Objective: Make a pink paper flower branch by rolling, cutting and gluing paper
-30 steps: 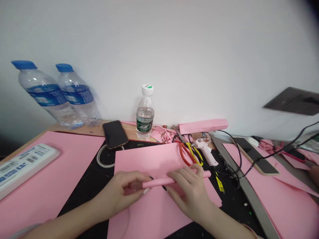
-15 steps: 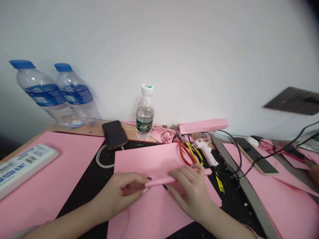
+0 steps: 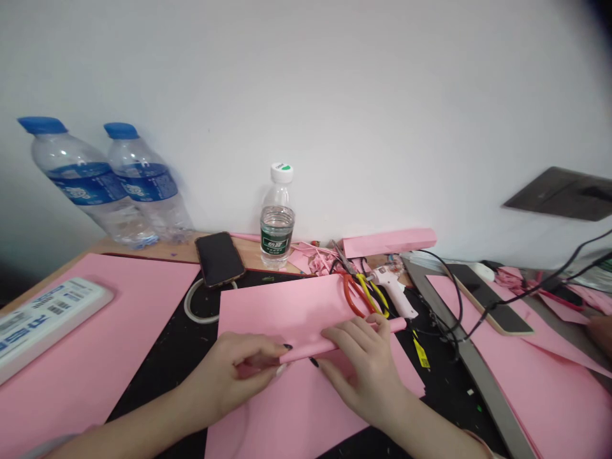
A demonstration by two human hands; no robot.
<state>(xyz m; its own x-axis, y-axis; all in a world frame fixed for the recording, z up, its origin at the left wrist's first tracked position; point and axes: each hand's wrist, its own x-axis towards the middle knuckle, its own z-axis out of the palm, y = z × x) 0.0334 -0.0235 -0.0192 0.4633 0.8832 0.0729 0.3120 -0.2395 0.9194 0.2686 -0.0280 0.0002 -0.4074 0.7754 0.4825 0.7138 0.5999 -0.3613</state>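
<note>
We see that the 2 hands hold the same pink paper tube [image 3: 308,350], which is above a pink sheet [image 3: 272,306] in the middle of the desk [image 3: 179,248]. The left hand [image 3: 224,370] is pinching the left end of the tube between its thumb and fingers. The right hand [image 3: 366,366] is also gripping: its fingers lie over the tube, its thumb is on the near side, and the right end of the tube comes out beyond them, a little farther from us than the left end. Under the pink sheet we see a black mat [image 3: 153,363]. Just beyond the right hand are scissors [image 3: 350,296] with red and yellow handles, and beside these a pale glue gun [image 3: 399,296]. Behind the left hand, a dark phone [image 3: 220,258] partly covers a white ring [image 3: 191,303]. A small bottle [image 3: 277,236] stands upright near the wall, and at the left we see 2 larger bottles with blue caps [image 3: 86,182]. At the left edge a white box [image 3: 52,319] lies on more pink paper. At the right edge we see, only in part, the hand of another person [image 3: 601,331].
</note>
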